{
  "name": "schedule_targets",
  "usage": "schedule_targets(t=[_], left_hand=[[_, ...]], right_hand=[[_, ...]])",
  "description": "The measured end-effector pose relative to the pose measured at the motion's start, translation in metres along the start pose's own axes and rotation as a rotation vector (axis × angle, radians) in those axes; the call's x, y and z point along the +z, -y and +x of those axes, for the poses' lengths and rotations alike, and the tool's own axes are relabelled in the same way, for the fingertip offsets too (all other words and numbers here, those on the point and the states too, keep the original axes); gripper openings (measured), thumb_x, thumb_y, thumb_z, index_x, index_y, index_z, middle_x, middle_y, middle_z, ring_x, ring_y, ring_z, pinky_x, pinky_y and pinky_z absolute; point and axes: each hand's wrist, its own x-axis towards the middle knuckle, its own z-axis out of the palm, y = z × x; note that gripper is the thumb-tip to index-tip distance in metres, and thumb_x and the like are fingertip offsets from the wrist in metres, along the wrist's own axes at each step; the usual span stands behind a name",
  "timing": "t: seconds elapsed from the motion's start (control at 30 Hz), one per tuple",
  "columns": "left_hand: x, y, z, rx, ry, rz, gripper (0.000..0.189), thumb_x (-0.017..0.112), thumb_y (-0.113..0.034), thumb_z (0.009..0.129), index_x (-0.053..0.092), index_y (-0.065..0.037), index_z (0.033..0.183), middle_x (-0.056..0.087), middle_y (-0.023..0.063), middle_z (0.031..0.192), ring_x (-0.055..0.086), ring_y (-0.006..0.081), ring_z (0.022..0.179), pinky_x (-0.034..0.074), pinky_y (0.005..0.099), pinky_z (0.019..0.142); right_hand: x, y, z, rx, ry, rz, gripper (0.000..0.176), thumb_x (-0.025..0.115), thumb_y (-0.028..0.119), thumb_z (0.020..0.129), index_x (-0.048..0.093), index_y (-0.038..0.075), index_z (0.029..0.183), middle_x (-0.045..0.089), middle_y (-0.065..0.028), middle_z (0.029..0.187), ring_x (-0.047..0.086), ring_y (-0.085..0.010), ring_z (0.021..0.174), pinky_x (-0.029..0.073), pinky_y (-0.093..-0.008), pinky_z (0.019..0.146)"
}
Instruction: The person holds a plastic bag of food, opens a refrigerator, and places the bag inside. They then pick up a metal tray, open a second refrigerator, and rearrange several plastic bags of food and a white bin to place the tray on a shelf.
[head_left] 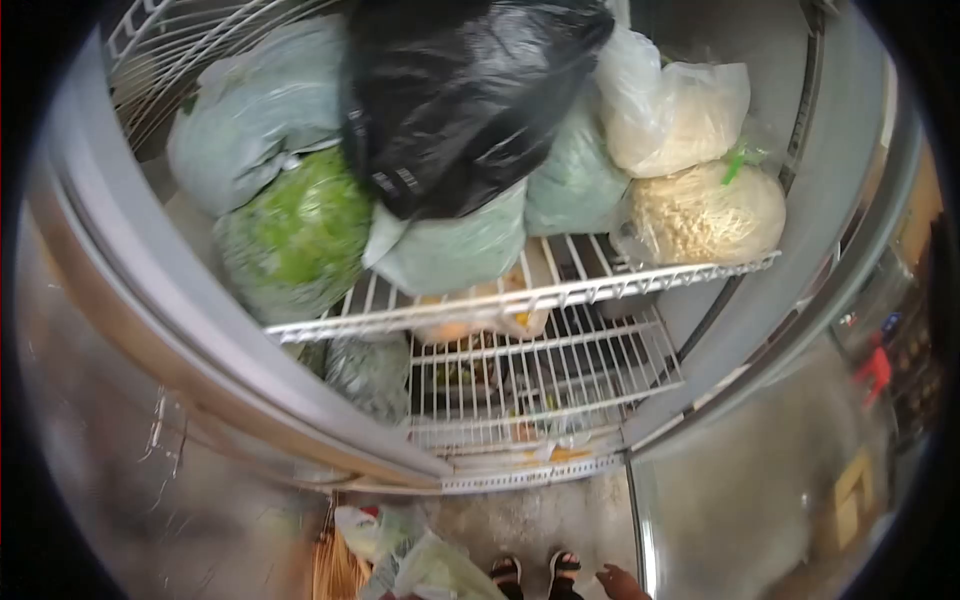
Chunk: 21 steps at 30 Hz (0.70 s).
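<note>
My right hand (620, 582) shows at the bottom edge, low beside the open fridge door, fingers loosely apart and nothing visible in them. My left hand is out of view. Before me the upper wire shelf (600, 287) bears a large black plastic bag (460, 100). Left of it are a bluish plastic bag (265, 105) and a clear bag of green leaves (300, 225). Under and beside the black bag are pale green bags (455, 245). At the right, a whitish knotted bag (685, 110) rests on a clear bag of pale strands (710, 215) tied with green.
A lower wire rack (540, 375) lies beneath, with a dark-leafed clear bag (368, 375) at its left. Below stand filled plastic bags (430, 565) by a bundle of thin brown sticks (338, 570). My sandalled feet (563, 565) are on the floor. The metal door (740, 480) is at right.
</note>
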Motion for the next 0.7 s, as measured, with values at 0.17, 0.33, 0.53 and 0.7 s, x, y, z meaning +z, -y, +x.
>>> schedule_targets(t=[0.17, 0.33, 0.53, 0.7], left_hand=[[-0.015, 0.004, -0.032, 0.062, -0.185, -0.715, 0.029, 0.055, -0.005, 0.079, 0.053, 0.004, 0.107, 0.060, 0.0086, 0.097, 0.057, 0.0174, 0.087, 0.045, 0.0286, 0.073], [-0.019, 0.027, -0.049, 0.078, -0.257, -0.993, 0.028, 0.050, -0.001, 0.078, 0.053, 0.003, 0.106, 0.060, 0.0082, 0.097, 0.057, 0.0170, 0.084, 0.045, 0.0268, 0.071], [-0.014, 0.035, -0.117, 0.133, -0.283, -1.123, 0.029, 0.050, -0.001, 0.078, 0.053, 0.003, 0.107, 0.059, 0.0080, 0.097, 0.057, 0.0170, 0.084, 0.045, 0.0266, 0.072], [0.005, 0.073, -0.148, 0.207, -0.244, -0.968, 0.028, 0.049, -0.003, 0.080, 0.054, 0.002, 0.107, 0.060, 0.0078, 0.095, 0.059, 0.0170, 0.078, 0.047, 0.0266, 0.062]], right_hand=[[-0.085, 0.076, -0.054, 0.324, -0.182, 0.294, 0.040, 0.054, 0.035, 0.083, 0.055, 0.005, 0.109, 0.061, -0.0188, 0.094, 0.057, -0.0345, 0.091, 0.046, -0.0393, 0.078], [-0.158, 0.123, -0.084, 0.701, -0.265, 0.314, 0.042, 0.059, 0.031, 0.077, 0.056, 0.005, 0.109, 0.062, -0.0160, 0.099, 0.058, -0.0330, 0.093, 0.045, -0.0391, 0.082], [-0.150, 0.128, -0.106, 0.712, -0.463, 0.359, 0.048, 0.064, 0.028, 0.071, 0.056, -0.003, 0.107, 0.059, -0.0221, 0.104, 0.055, -0.0362, 0.099, 0.042, -0.0402, 0.088], [-0.128, 0.171, -0.128, 0.679, -0.330, 0.469, 0.051, 0.064, 0.027, 0.070, 0.054, -0.005, 0.108, 0.056, -0.0212, 0.109, 0.052, -0.0351, 0.104, 0.042, -0.0391, 0.089]])
